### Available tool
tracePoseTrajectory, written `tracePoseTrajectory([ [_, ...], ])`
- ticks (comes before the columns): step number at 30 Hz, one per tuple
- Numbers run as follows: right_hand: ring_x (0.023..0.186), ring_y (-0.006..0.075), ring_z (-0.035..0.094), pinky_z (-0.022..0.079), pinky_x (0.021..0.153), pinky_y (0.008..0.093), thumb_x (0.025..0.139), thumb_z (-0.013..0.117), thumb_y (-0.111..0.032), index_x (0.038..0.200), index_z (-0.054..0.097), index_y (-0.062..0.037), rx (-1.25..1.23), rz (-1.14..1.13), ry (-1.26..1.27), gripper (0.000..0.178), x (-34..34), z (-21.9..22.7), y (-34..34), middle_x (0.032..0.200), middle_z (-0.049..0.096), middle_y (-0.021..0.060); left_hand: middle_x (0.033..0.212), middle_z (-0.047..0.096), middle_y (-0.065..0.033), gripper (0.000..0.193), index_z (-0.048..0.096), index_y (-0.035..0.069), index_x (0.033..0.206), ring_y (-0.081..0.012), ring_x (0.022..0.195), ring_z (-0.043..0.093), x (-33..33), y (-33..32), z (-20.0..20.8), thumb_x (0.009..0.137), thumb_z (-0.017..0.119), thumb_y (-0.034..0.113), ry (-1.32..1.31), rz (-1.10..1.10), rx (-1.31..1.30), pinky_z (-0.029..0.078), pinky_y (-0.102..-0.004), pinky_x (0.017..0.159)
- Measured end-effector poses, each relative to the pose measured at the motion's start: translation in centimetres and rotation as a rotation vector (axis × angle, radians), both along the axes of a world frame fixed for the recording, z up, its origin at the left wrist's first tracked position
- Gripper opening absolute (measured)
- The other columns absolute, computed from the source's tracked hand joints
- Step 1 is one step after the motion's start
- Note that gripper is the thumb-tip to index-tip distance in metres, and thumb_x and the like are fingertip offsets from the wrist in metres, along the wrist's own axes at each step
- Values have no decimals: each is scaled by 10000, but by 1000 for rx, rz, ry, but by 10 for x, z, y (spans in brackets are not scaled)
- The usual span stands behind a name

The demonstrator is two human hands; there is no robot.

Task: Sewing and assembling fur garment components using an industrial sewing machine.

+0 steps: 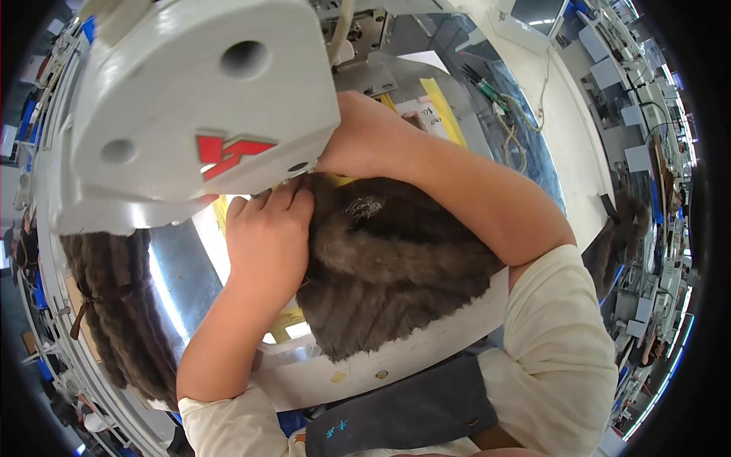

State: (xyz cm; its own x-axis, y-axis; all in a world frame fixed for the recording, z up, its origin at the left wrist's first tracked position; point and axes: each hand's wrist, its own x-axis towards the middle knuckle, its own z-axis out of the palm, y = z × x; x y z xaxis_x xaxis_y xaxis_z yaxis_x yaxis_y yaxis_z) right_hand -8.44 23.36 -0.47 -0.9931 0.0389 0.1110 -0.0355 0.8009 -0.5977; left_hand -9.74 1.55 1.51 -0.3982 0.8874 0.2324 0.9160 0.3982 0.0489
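A brown fur piece (388, 266) lies spread in front of me, its wavy lower edge toward my body. At its upper left edge, my left hand (270, 236) is closed, with bent fingers gripping the fur just under the white sewing machine head (205, 99). My right hand (362, 137) reaches over the fur's far edge, behind the machine head. The machine hides its fingers, so its grip does not show. A pale tangle of thread or fluff (364, 207) sits on the fur. The needle area is hidden from view.
A tied bundle of brown fur strips (122, 305) hangs at the left. Green-handled tweezers or snips (485, 90) lie on the shiny plate beyond my right arm, beside a looped cord (512, 145). Yellow tape (443, 110) marks the bed. More dark fur (620, 236) is at the right.
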Motion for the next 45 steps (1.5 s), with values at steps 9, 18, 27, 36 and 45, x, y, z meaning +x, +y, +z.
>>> tracePoseTrajectory([
  [9,929,369,719,572,804,449,690,793,-194,859,745,-47,-26,12,-54,228,-3,3,4,880,742,160,1175,725,-136,346,703,20,1141,-282,1000,699,1,5,1,813,594,27,17,-13,-16,496,-389,858],
  [18,920,359,722,576,810,435,700,771,-161,846,750,-52,10,-13,-165,183,0,22,3,883,750,145,1111,725,-138,259,667,29,1061,-275,869,686,6,7,10,808,614,43,50,-23,5,498,-398,784],
  [27,855,392,721,586,775,459,666,779,-212,784,756,-44,56,-48,-15,207,-2,-1,-1,821,736,176,1149,721,-152,253,656,45,1054,-287,873,689,4,6,4,804,621,28,17,-35,20,498,-400,752],
  [36,996,360,716,572,881,451,759,760,-225,952,756,-35,-24,49,-182,270,27,53,6,1013,750,183,1271,697,-162,329,627,58,1108,-301,965,693,7,2,-5,781,628,35,57,37,-45,488,-406,755],
  [45,1175,337,652,535,981,436,904,652,-136,1314,656,-85,85,398,-11,413,67,26,8,1349,676,77,1303,680,-199,319,577,30,1105,-325,921,698,11,4,-7,789,615,35,8,38,-42,501,-422,771],
])
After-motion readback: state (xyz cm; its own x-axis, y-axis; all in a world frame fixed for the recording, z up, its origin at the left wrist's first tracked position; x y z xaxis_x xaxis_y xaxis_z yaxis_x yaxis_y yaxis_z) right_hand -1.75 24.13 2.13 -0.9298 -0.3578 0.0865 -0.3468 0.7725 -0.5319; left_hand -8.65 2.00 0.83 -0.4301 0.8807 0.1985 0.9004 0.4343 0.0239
